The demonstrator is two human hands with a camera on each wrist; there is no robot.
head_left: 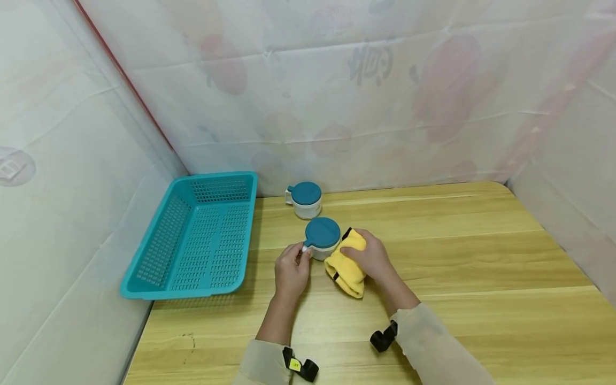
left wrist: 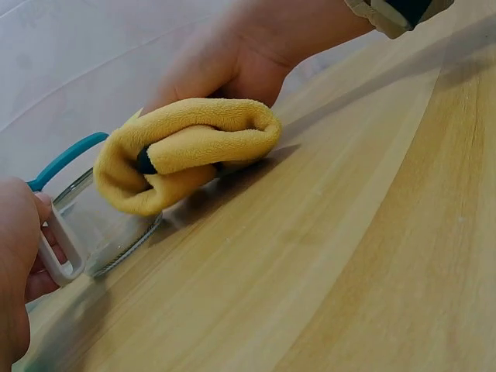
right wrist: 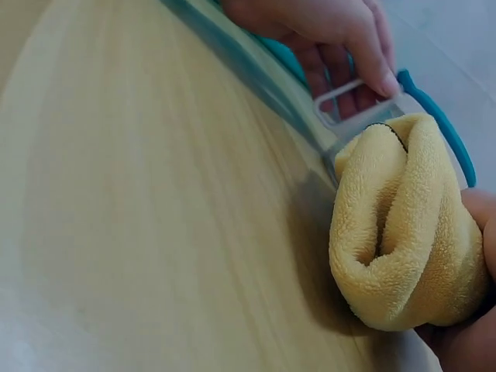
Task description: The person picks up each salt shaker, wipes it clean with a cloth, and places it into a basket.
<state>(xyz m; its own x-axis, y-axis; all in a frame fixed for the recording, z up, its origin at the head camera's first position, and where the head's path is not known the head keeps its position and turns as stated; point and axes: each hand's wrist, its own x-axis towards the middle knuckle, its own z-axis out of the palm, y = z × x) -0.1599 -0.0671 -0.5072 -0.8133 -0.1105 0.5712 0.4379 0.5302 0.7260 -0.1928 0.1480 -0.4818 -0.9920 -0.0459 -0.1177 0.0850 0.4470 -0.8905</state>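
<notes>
- Jar: standing upright on the wooden table, between my two hands; teal lid seated on top.
- Handle: white loop on the jar's left side, pinched between the thumb and fingers of my left hand.
- Yellow cloth: folded, dark bands visible, at the jar's right side; whether it touches the glass I cannot tell.
- My right hand: grips the cloth, thumb laid across it; the other fingers are largely hidden, so their spacing I cannot tell.
- Second jar: upright just behind the first, also teal-lidded, handle to the left.
- Basket: teal, perforated, at the table's left side, apart from both jars.
- Printed sheet: pale, hanging behind the table.
</notes>
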